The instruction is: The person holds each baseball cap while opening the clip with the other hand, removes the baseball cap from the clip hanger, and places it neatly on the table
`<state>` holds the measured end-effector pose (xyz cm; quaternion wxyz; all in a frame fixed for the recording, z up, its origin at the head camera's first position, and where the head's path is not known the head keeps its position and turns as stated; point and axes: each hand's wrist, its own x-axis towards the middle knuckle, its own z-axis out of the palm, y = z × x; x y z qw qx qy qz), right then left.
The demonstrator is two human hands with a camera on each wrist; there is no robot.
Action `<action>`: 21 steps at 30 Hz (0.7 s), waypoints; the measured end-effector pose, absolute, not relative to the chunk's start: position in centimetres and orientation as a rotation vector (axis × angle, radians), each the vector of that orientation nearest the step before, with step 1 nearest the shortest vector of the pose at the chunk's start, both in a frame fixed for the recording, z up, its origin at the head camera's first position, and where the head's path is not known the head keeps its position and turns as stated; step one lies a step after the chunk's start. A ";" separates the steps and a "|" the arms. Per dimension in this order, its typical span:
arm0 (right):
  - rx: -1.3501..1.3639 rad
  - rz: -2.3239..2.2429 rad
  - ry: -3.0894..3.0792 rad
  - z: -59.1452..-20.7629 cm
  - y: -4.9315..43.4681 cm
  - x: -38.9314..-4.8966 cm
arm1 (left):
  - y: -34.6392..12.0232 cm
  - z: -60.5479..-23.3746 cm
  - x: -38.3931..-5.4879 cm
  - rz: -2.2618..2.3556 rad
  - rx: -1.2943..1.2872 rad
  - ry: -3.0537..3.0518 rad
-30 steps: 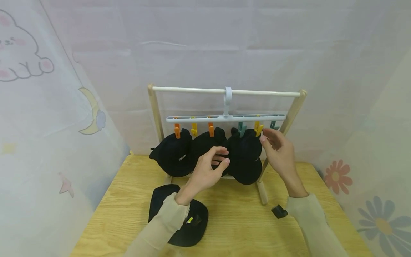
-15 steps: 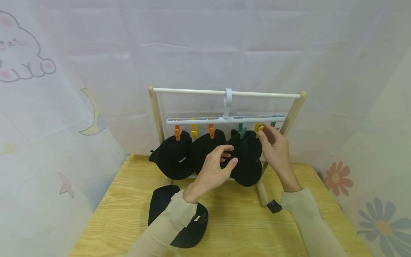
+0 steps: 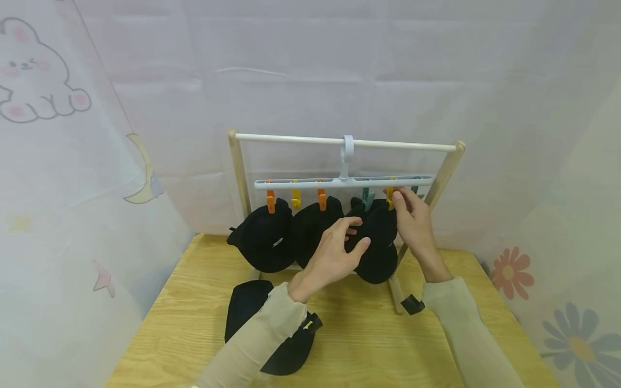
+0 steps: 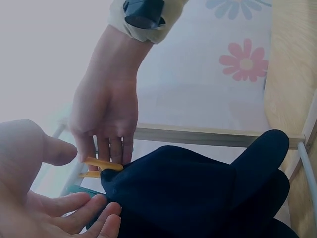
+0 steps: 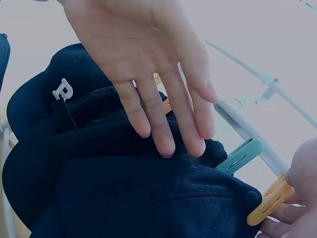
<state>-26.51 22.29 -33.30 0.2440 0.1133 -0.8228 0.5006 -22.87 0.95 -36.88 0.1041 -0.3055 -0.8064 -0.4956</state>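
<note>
My right hand (image 3: 414, 221) pinches a yellow clothespin (image 3: 390, 200) between thumb and fingers, at the right part of a white clip hanger (image 3: 310, 183). In the right wrist view this yellow clothespin (image 5: 270, 201) bites the edge of a black cap (image 5: 163, 198); a green clothespin (image 5: 240, 157) is beside it. My left hand (image 3: 335, 253), its fingers spread and only slightly bent, hovers in front of the right-hand cap (image 3: 377, 261) and holds nothing. Two more black caps, a middle one (image 3: 310, 229) and a left one (image 3: 264, 242), hang from orange clothespins.
The hanger hooks over the white bar (image 3: 291, 139) of a wooden-legged rack. Another black cap (image 3: 245, 304) lies on the wooden table (image 3: 368, 345), partly behind my left sleeve. A spare yellow clothespin (image 3: 296, 198) hangs between the orange ones. Printed cloth (image 3: 310, 64) stands behind.
My right hand has moved slightly left onto the yellow clothespin and now pinches it. My left hand has drifted right, across the front of the right-hand cap.
</note>
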 end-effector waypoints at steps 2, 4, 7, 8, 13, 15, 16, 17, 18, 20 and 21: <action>0.326 1.395 -2.245 -33.4 22.3 -26.6 | 1.1 -36.9 -22.9 -1.443 -0.892 -2.387; 0.339 1.420 -2.242 -33.4 22.3 -26.7 | 1.2 -36.8 -22.9 -1.420 -0.887 -2.397; 0.348 1.458 -2.230 -33.3 22.3 -26.7 | 1.5 -36.7 -23.0 -1.395 -0.882 -2.409; 0.350 1.473 -2.225 -33.3 22.3 -26.7 | 1.5 -36.6 -23.0 -1.387 -0.878 -2.415; 0.347 1.529 -2.217 -33.0 22.3 -26.6 | 1.8 -36.5 -23.0 -1.383 -0.836 -2.448; 0.347 1.538 -2.220 -32.9 22.3 -26.6 | 1.9 -36.3 -23.0 -1.381 -0.820 -2.464; 0.349 1.541 -2.221 -32.8 22.3 -26.6 | 2.0 -36.3 -23.1 -1.377 -0.816 -2.471; 0.348 1.538 -2.222 -32.7 22.4 -26.6 | 2.1 -36.2 -23.2 -1.375 -0.813 -2.473; 0.347 1.534 -2.225 -32.6 22.4 -26.5 | 2.1 -36.1 -23.3 -1.374 -0.812 -2.477; 0.345 1.530 -2.227 -32.6 22.3 -26.4 | 2.2 -36.0 -23.5 -1.366 -0.810 -2.482; 0.342 1.527 -2.230 -32.6 22.3 -26.4 | 2.3 -36.0 -23.6 -1.361 -0.807 -2.487</action>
